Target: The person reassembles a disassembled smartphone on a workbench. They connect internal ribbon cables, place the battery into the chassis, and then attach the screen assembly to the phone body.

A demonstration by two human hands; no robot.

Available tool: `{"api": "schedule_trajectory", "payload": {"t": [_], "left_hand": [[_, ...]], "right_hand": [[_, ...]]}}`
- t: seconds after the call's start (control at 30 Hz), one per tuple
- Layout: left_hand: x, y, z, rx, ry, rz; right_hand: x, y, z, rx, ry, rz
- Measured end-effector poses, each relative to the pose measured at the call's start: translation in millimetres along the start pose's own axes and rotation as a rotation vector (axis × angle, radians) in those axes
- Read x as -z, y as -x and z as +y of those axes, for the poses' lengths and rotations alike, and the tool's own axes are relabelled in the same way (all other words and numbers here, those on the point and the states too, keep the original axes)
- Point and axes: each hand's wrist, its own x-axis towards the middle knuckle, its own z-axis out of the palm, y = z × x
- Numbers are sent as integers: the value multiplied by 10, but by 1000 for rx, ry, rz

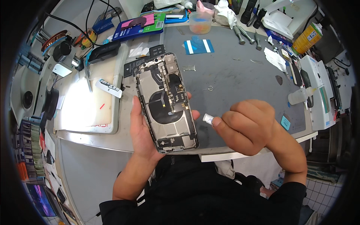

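My left hand (pixel 139 127) is closed round an opened smartphone (pixel 179 129), its thumb along the left edge and fingertips showing at the right edge. The phone's inside faces up, with a round black coil, a circuit board and a bare metal bay in sight. To the right of the phone, my right hand (pixel 245 125) pinches a small white-and-silver rectangular piece (pixel 208 119) between thumb and forefinger; its exact kind is unclear. Dark flat batteries (pixel 129 68) lie behind the phone's upper end. A small metal plate (pixel 189 68) rests on the grey mat (pixel 240 78).
At the left a bright lamp lights a pale work board (pixel 84 108). Farther back stand a clear plastic cup (pixel 200 23) and several screwdrivers (pixel 239 34). A blue-and-white film sheet (pixel 198 46) lies on the mat. Rightward are a dropper bottle (pixel 298 96) and a yellow can (pixel 307 37).
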Motion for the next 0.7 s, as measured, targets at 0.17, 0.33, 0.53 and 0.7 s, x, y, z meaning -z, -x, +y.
{"api": "schedule_trajectory", "payload": {"t": [0.17, 0.33, 0.53, 0.7], "left_hand": [[18, -13, 3, 8, 13, -43], [18, -17, -4, 6, -19, -33], [8, -10, -9, 21, 23, 5], [22, 9, 6, 29, 62, -16]], "right_hand": [[-28, 4, 133, -164, 176, -40], [-103, 58, 792, -865, 28, -133], [-155, 74, 1475, -1109, -18, -416], [-264, 119, 1866, -1115, 3, -606]]}}
